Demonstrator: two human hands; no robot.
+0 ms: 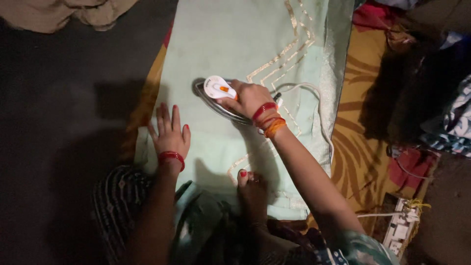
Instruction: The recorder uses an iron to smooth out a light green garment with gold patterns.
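Right hand [248, 98] wrapped around the electric iron [218, 93] near the middle of the pale green embroidered cloth [230, 44], left hand [170, 135] flat, fingers spread, at its left edge; near portion smooth, far stretch seemingly unpressed.

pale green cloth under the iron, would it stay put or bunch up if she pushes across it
The pale green cloth looks thin and floppy, so it would probably ripple ahead of the iron. The left hand lies flat on it, which likely helps hold it. The right hand grips the iron, whose smooth metal base should slide fairly easily.
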